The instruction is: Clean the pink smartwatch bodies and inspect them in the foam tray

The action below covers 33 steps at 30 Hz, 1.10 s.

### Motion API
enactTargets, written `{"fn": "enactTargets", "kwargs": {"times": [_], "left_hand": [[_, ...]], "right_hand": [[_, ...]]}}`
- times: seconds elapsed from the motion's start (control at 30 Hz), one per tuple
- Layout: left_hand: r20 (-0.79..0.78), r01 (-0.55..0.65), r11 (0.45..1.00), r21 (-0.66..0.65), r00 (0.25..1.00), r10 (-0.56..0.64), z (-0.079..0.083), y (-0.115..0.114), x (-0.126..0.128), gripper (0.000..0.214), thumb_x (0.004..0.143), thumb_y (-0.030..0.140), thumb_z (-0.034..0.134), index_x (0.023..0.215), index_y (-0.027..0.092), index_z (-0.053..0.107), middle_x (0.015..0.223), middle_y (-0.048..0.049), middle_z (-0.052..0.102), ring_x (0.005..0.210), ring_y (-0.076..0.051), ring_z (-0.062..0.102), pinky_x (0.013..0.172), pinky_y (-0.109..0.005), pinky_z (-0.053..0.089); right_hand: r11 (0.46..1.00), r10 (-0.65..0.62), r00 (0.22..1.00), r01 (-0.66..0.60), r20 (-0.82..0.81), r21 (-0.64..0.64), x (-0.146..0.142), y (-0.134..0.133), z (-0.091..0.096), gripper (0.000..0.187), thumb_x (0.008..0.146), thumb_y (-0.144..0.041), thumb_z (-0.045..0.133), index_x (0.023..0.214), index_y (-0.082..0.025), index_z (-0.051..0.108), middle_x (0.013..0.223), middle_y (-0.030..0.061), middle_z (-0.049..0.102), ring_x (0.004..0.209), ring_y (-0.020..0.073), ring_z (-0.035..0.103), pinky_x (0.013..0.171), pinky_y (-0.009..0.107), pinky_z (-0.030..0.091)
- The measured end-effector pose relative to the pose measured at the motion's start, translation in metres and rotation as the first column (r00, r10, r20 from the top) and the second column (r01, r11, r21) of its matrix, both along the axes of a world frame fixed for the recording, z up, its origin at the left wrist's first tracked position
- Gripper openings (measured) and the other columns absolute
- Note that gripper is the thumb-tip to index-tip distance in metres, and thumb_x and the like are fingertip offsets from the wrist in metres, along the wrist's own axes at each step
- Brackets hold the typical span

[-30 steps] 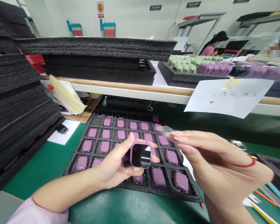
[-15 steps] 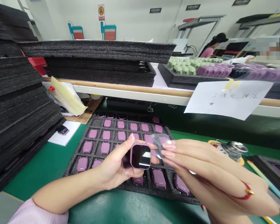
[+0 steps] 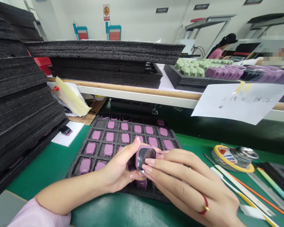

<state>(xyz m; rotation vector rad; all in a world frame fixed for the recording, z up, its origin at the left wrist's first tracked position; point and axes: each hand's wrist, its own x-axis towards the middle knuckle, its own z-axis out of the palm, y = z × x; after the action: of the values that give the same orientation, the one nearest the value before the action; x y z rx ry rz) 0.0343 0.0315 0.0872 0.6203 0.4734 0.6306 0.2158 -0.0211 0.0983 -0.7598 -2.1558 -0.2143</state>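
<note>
My left hand (image 3: pixel 118 171) is closed around a purple smartwatch body (image 3: pixel 137 156), its glossy black screen turned up towards me. A second dark, purple-edged piece (image 3: pixel 131 163) shows beneath it in the same grip. Over the screen lies my right hand (image 3: pixel 186 179), fingers close together and fingertips on the glass and at the watch's right edge; its thumb is hidden. The clear film seen there before cannot be made out now. Below both hands sits a black foam tray (image 3: pixel 81 154) with several purple watch bodies (image 3: pixel 109 149) in its pockets, some covered by my hands.
On the right lie a yellow-rimmed tape roll (image 3: pixel 227 159), a metal-topped dispenser (image 3: pixel 247 154), a toothbrush (image 3: pixel 236 190) and a steel ruler (image 3: pixel 269 190). Foam stacks (image 3: pixel 26 104) rise at left. A shelf (image 3: pixel 137 94) with a hanging paper (image 3: pixel 239 102) crosses ahead; a person (image 3: pixel 219 50) is beyond.
My right hand has moved left and down with its fingertips onto the watch screen. The clear film it held beside the watch no longer shows. My left hand keeps its hold.
</note>
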Motion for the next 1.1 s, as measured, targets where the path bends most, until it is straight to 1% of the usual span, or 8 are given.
{"fn": "enactTargets", "kwargs": {"times": [0.1,0.23,0.4,0.67,0.77,0.87,0.97,1.1], "left_hand": [[-0.019,-0.019,0.995,0.096,1.000,0.021,-0.002,-0.002,0.001,0.052,0.079,0.064,0.073,0.084,0.012,0.070,0.063,0.0033,0.050,0.042,-0.001,0.033,0.038,-0.015,0.018],[-0.066,-0.035,0.975,0.217,0.997,0.051,-0.006,-0.005,0.002,0.052,0.078,0.065,0.074,0.081,0.015,0.063,0.061,0.0057,0.048,0.043,-0.002,0.030,0.039,-0.016,0.019],[-0.055,-0.022,0.995,0.098,0.998,0.027,-0.005,-0.004,0.001,0.055,0.078,0.069,0.070,0.081,0.015,0.062,0.058,0.0051,0.050,0.039,-0.002,0.030,0.038,-0.016,0.018],[-0.041,-0.027,0.999,0.029,0.999,0.028,-0.001,-0.002,0.001,0.050,0.077,0.061,0.076,0.083,0.012,0.066,0.063,0.0023,0.056,0.040,-0.001,0.036,0.036,-0.013,0.020],[-0.022,-0.130,0.988,-0.078,0.991,0.129,-0.002,-0.002,0.004,0.041,0.071,0.043,0.088,0.085,0.014,0.062,0.076,-0.0009,0.065,0.049,-0.001,0.046,0.041,-0.011,0.027],[-0.080,-0.166,0.976,-0.138,0.985,0.156,-0.004,-0.001,0.005,0.040,0.067,0.034,0.091,0.084,0.015,0.060,0.092,-0.0063,0.071,0.059,-0.005,0.058,0.052,-0.014,0.042],[-0.092,-0.068,0.995,-0.075,0.994,0.061,-0.009,0.000,0.006,0.043,0.072,0.050,0.084,0.076,0.015,0.060,0.085,-0.0070,0.071,0.063,-0.011,0.063,0.059,-0.021,0.049],[-0.200,0.193,0.973,0.127,0.966,-0.165,-0.015,0.001,0.007,0.072,0.082,0.081,0.048,0.054,0.015,0.055,0.048,-0.0017,0.051,0.040,-0.008,0.044,0.039,-0.021,0.024]], "right_hand": [[0.994,-0.083,0.995,0.086,-0.050,0.065,-0.010,0.006,-0.001,0.037,0.083,-0.022,0.081,0.118,-0.024,0.068,0.090,0.0028,0.078,0.076,0.0200,0.068,0.072,0.038,0.058],[0.982,-0.133,0.979,0.109,-0.157,-0.153,-0.018,0.009,-0.006,0.054,0.085,-0.038,0.079,0.131,-0.020,0.059,0.086,0.0043,0.067,0.074,0.0184,0.061,0.063,0.033,0.053],[0.957,-0.071,0.970,0.000,-0.232,-0.290,-0.012,0.012,-0.006,0.055,0.078,-0.033,0.085,0.125,-0.023,0.058,0.104,0.0039,0.070,0.090,0.0191,0.064,0.077,0.033,0.054],[0.976,-0.051,0.983,0.011,-0.179,-0.219,-0.006,0.020,-0.005,0.047,0.082,-0.030,0.081,0.124,-0.022,0.061,0.106,0.0067,0.072,0.094,0.0207,0.067,0.083,0.035,0.056],[0.954,-0.233,0.936,0.168,-0.264,-0.248,0.013,0.053,-0.011,0.035,0.083,-0.036,0.077,0.114,-0.023,0.067,0.105,0.0069,0.074,0.093,0.0226,0.069,0.084,0.038,0.057],[0.804,-0.528,0.805,0.371,-0.270,-0.465,0.040,0.105,-0.030,0.037,0.084,-0.047,0.072,0.109,-0.020,0.071,0.103,0.0087,0.073,0.088,0.0238,0.069,0.085,0.043,0.058],[0.730,-0.594,0.785,0.436,-0.175,-0.527,0.058,0.155,-0.057,0.035,0.082,-0.044,0.077,0.101,-0.015,0.072,0.098,0.0103,0.072,0.089,0.0243,0.068,0.089,0.047,0.056],[0.690,-0.572,0.818,0.436,-0.066,-0.577,0.065,0.191,-0.088,0.028,0.097,-0.037,0.062,0.118,-0.018,0.065,0.122,0.0083,0.066,0.105,0.0211,0.066,0.092,0.044,0.056]]}}
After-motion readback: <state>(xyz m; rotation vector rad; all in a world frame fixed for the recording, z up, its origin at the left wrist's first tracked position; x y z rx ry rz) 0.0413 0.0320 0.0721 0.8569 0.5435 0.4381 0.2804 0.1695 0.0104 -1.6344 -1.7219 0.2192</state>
